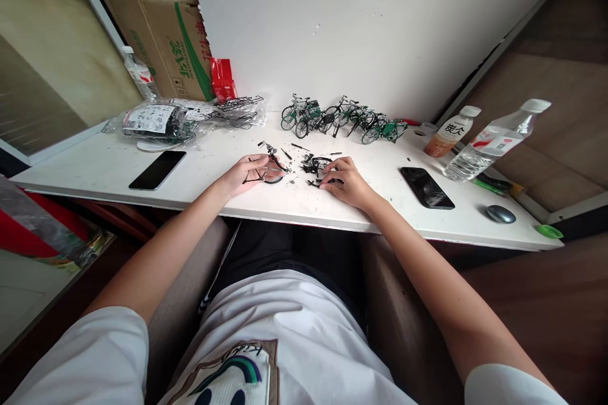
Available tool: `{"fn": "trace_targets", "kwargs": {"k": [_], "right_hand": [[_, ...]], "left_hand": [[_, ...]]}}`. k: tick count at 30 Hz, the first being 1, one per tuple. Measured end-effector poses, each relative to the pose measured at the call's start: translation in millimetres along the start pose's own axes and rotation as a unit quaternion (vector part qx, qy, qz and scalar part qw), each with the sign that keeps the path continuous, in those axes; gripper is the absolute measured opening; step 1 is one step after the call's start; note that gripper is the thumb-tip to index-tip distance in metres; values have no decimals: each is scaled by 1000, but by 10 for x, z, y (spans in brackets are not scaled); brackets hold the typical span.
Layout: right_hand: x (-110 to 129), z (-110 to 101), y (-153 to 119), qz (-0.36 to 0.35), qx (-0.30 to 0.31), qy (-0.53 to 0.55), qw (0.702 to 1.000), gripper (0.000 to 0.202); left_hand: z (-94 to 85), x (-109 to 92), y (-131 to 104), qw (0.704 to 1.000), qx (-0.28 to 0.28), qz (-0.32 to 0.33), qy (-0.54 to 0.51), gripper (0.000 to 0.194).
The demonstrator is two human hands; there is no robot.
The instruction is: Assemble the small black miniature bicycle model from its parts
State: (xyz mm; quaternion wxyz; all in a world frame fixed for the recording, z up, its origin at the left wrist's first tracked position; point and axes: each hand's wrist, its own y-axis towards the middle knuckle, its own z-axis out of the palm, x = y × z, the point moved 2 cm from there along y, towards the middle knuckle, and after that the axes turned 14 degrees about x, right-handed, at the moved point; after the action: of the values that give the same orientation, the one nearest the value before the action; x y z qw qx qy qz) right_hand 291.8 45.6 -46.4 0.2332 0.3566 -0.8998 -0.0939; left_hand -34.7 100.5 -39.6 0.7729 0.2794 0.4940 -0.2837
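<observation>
A person's left hand [247, 173] is closed around an incomplete model bicycle [277, 159]; the right hand [349, 180] touches loose black parts [311, 164], its grip unclear from here.

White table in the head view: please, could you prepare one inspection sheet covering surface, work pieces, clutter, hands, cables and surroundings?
Surface: flat white table, small dark specks near the hands.
Work pieces: thin black miniature bicycle frame; small loose black parts; several green-and-black miniature bicycles at the back, overlapping, exact count unclear.
Clutter: crinkled clear plastic bags and black rectangular phone at left; white-capped brown drink bottle at right.
Hands: left hand holds the frame; right hand is at the loose parts, grip unclear.
Cables: nothing seen.
Surroundings: plain white wall behind; brown cardboard box with green stripe at left rear.
</observation>
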Motion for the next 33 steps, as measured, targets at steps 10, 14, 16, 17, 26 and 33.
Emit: {"fn": "trace_targets", "kwargs": {"k": [10, 14, 16, 17, 26, 33], "right_hand": [[105, -67, 18, 12, -65, 31, 997, 20], [114, -75, 12, 12, -65, 25, 997, 19], [115, -81, 10, 13, -70, 24, 997, 19], [116, -83, 9, 13, -71, 24, 997, 19], [123, -90, 13, 23, -72, 40, 996, 26], [371, -183, 15, 23, -229, 85, 969, 38]], "left_hand": [[90, -39, 3, 999, -36, 10, 24, 38], [141, -70, -25, 996, -69, 14, 50, 46], [165, -77, -30, 994, -84, 17, 61, 49], [176, -75, -27, 994, -90, 20, 65, 51], [252, 67, 77, 990, -74, 69, 97, 49], [509, 108, 91, 990, -93, 62, 85, 47]]}}
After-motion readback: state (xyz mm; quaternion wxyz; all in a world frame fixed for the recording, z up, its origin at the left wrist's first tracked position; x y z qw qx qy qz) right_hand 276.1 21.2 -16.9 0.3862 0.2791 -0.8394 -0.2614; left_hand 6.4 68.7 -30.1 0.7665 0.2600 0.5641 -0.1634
